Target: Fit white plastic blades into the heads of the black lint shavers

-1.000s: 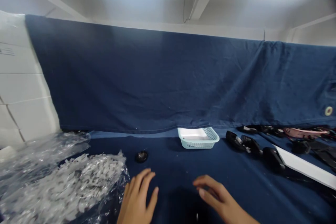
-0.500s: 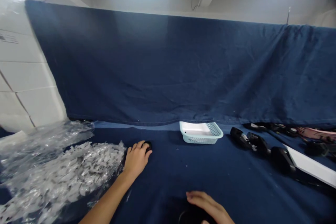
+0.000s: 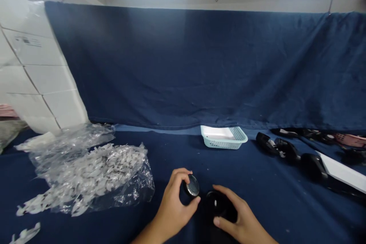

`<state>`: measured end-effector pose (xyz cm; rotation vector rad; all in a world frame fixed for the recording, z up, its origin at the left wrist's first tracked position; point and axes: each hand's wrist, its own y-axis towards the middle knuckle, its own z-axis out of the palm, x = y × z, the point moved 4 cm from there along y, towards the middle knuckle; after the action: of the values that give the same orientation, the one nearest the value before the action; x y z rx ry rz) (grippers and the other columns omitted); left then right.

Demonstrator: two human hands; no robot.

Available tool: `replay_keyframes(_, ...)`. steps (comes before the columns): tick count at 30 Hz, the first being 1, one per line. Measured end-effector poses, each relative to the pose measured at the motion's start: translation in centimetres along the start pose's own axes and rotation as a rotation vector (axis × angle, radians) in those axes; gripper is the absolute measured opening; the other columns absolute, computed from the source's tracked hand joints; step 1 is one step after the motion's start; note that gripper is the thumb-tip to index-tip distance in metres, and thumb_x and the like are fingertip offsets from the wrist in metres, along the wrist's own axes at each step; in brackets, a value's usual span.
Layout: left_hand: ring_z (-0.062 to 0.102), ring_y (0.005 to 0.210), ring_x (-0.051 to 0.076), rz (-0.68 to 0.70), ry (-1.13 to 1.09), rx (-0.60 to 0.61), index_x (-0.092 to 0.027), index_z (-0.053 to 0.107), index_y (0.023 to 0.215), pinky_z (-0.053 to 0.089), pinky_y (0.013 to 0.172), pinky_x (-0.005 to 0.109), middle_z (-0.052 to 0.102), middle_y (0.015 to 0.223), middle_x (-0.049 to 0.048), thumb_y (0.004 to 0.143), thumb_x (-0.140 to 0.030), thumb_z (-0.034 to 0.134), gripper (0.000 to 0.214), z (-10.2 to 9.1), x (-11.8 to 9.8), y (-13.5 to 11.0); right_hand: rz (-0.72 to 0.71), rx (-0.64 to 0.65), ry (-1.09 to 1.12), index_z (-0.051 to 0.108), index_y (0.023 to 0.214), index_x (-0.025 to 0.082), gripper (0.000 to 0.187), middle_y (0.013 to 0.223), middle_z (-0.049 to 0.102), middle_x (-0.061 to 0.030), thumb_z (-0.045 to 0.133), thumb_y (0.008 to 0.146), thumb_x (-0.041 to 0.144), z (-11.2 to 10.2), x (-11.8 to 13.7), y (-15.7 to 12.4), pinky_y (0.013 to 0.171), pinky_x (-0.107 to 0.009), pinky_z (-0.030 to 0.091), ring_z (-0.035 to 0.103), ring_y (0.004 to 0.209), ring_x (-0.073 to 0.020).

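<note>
A small round black disc with a shiny silvery face [image 3: 193, 186] is pinched between the thumb and fingers of my left hand [image 3: 175, 206], tilted up above the blue cloth. Just to its right, my right hand [image 3: 241, 213] grips a larger glossy black rounded part [image 3: 220, 207] from its right side, thumb in front and fingers behind. A small gap lies between the disc and this part. The lower end of the black part blends into the dark cloth, so its full shape is hard to make out.
On the left lies a clear plastic bag [image 3: 134, 190] with many small whitish pieces [image 3: 97, 175]. A light blue basket [image 3: 223, 144] stands at the back. Several black parts [image 3: 313, 166] and a white board [image 3: 343, 171] lie at right. White boxes [image 3: 37, 80] are stacked far left.
My left hand has come from beside the plastic bag towards my right hand, bringing the round disc with it. My right hand and the black part now show more fully. The view has shifted slightly.
</note>
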<state>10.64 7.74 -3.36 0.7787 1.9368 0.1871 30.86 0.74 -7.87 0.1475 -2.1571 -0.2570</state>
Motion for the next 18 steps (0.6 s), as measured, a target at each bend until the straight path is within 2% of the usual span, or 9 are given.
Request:
replay_keyframes(3,0.051,0.117,0.026,-0.119,0.118,0.203,-0.022,0.046,0.081,0.041,0.1,0.041,0.057,0.112,0.0048,0.069,-0.011,0.069,0.028,0.2,2.0,0.0,0.0,0.033,-0.001,0.054,0.132,0.026,0.06,0.131,0.062,-0.0106,0.072,0.077,0.04,0.0,0.2,0.0,0.104,-0.044,0.045,0.058,0.121,-0.0293)
replay_keyframes(5,0.052,0.115,0.028,-0.153,0.177,0.293,-0.021,0.048,0.079,0.041,0.098,0.041,0.058,0.113,0.0038,0.066,-0.013,0.074,0.03,0.3,2.9,-0.2,-0.002,0.045,-0.007,0.054,0.132,0.026,0.058,0.131,0.063,-0.0104,0.071,0.078,0.04,0.0,0.2,0.1,0.104,-0.043,0.045,0.058,0.121,-0.029)
replay_keyframes(9,0.051,0.118,0.029,-0.132,0.229,0.308,-0.022,0.051,0.082,0.042,0.099,0.043,0.051,0.132,0.0045,0.058,-0.019,0.085,0.041,0.1,2.3,-0.5,-0.009,0.058,-0.011,0.053,0.132,0.027,0.058,0.132,0.062,-0.0103,0.071,0.078,0.043,-0.1,-0.1,0.0,0.105,-0.044,0.044,0.057,0.122,-0.0294)
replay_keyframes(11,0.049,0.122,0.029,-0.077,0.257,0.243,-0.022,0.052,0.083,0.041,0.101,0.042,0.047,0.138,0.0052,0.062,-0.023,0.084,0.039,-1.2,0.9,-0.2,-0.044,0.037,0.014,0.048,0.136,0.027,0.064,0.135,0.059,-0.0108,0.07,0.079,0.044,-0.1,-0.5,-0.3,0.106,-0.045,0.043,0.055,0.124,-0.0295)
replay_keyframes(13,0.049,0.122,0.026,0.019,0.316,0.114,-0.023,0.053,0.086,0.04,0.101,0.04,0.05,0.134,0.0051,0.075,-0.029,0.075,0.025,-4.0,-0.9,0.0,-0.082,-0.025,0.063,0.038,0.143,0.027,0.07,0.14,0.054,-0.0113,0.066,0.082,0.044,-0.2,-0.9,-0.7,0.106,-0.044,0.043,0.053,0.127,-0.0287)
replay_keyframes(14,0.05,0.12,0.024,0.071,0.359,0.03,-0.023,0.054,0.087,0.04,0.101,0.04,0.054,0.13,0.0052,0.082,-0.032,0.068,0.017,-6.0,-1.8,-0.1,-0.084,-0.062,0.087,0.035,0.144,0.027,0.067,0.142,0.053,-0.0112,0.062,0.085,0.043,-0.3,-1.2,-0.9,0.105,-0.042,0.045,0.054,0.127,-0.0277)
replay_keyframes(16,0.055,0.113,0.022,0.124,0.457,-0.211,-0.023,0.056,0.085,0.04,0.099,0.038,0.06,0.118,0.0058,0.089,-0.033,0.059,0.011,-11.1,-2.7,-1.1,-0.041,-0.123,0.115,0.038,0.142,0.029,0.056,0.142,0.053,-0.0094,0.055,0.09,0.042,-0.5,-2.0,-1.1,0.102,-0.037,0.049,0.057,0.124,-0.0253)
replay_keyframes(18,0.059,0.104,0.023,0.066,0.6,-0.435,-0.022,0.057,0.087,0.042,0.094,0.037,0.064,0.108,0.0069,0.091,-0.036,0.054,0.015,-16.8,-2.1,-3.3,0.057,-0.181,0.162,0.044,0.137,0.029,0.048,0.139,0.056,-0.0078,0.051,0.092,0.043,-0.7,-3.0,-1.0,0.099,-0.033,0.051,0.058,0.122,-0.0243)
